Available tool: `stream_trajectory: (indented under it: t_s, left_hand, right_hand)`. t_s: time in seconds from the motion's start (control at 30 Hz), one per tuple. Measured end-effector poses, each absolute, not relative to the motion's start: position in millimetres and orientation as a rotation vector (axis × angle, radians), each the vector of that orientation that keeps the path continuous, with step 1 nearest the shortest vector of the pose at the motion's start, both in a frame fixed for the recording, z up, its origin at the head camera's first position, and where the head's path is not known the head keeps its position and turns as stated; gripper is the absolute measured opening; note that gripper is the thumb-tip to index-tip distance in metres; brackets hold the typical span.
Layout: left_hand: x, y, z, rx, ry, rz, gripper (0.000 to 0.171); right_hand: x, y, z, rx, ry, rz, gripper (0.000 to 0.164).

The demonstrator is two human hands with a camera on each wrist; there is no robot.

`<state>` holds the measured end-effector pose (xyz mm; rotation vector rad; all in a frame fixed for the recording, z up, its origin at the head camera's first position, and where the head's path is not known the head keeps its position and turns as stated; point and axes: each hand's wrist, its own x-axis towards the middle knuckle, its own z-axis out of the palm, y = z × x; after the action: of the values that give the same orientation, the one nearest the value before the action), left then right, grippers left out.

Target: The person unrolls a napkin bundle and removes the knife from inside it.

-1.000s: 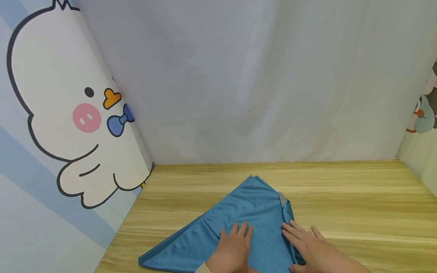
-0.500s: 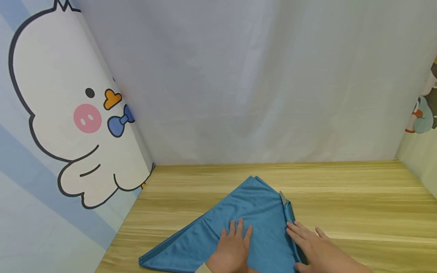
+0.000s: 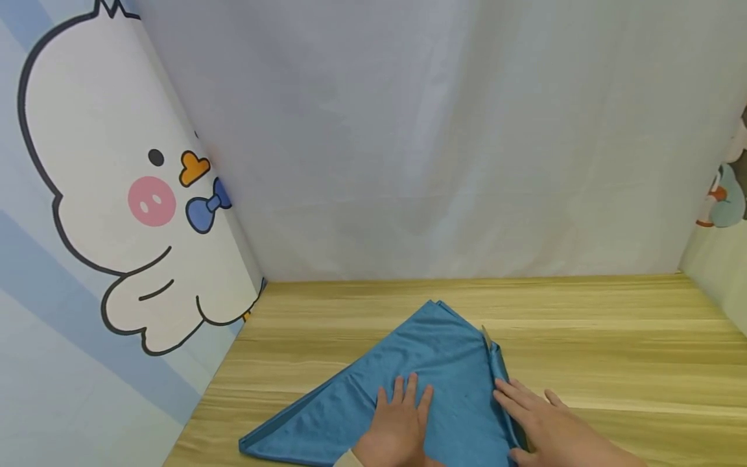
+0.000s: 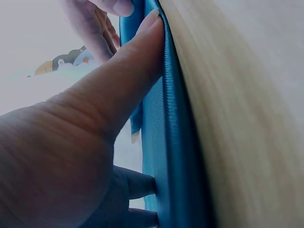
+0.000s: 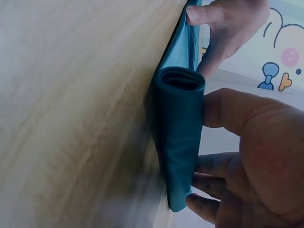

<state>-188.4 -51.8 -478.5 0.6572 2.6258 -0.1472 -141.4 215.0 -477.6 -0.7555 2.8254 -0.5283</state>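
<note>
A satiny blue cloth lies folded in a triangle on the wooden table, its far corner pointing toward the wall. Along its right side runs a rolled-up edge, whose near end shows coiled layers in the right wrist view. My left hand rests on the middle of the cloth with fingers spread. My right hand touches the roll from above with extended fingers, the thumb near its close end. From the roll's far end a thin, pale pointed piece sticks out; its kind is unclear.
Wood-grain tabletop surrounds the cloth and reaches back to a pale hanging sheet. A cartoon-printed panel closes off the left, and another printed panel stands at the right.
My right hand has shifted slightly rightward along with the rolled edge. The pale piece at the roll's far end looks narrower. My left hand has stayed nearly in place, its fingers a little more spread.
</note>
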Motion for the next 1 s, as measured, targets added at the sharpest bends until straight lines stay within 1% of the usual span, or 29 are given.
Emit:
stream_trajectory:
  t_s: [0.2,0.37,0.8,0.9,1.0]
  left_hand:
    - [-186,-51,-477,0.673,2.628,-0.169,0.116]
    - [-185,-51,-477,0.663,2.624,-0.149,0.117]
    - [-183,-50,-479,0.72,2.67,-0.141,0.122]
    - [-186,-59,-477,0.682,2.659,-0.068,0.123]
    - [-188,-78,-473,0.631,2.661,-0.004,0.122]
  right_hand:
    - [-137,224,-479,-0.753,2.847,-0.499,0.075]
    - [-138,234,-478,-0.634,2.727,-0.546,0.067]
    - [-135,241,-479,-0.666,2.74,-0.581,0.066]
    - [-134,239,-477,-0.67,2.746,-0.606,0.065]
    - [-134,235,-472,-0.645,2.765,-0.616,0.07]
